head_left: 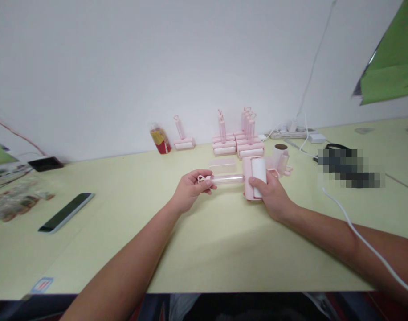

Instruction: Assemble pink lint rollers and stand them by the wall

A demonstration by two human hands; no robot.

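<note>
A pink lint roller (228, 179) with a clear handle is held level above the table, between both hands. My left hand (192, 189) pinches the handle's end beside its pink loop. Wrapped round the pink cover and white roll at the other end is my right hand (272, 194). Just behind lies a clear pinkish cover (223, 165). A roll with a brown core (280, 153) and a loose clear handle (283, 162) stand behind my right hand.
Several finished-looking pink rollers (250, 147) stand by the wall, with one more (184, 143) near a red and yellow packet (161, 140). A phone (67, 213) lies left. A white cable (354, 229) crosses over my right forearm.
</note>
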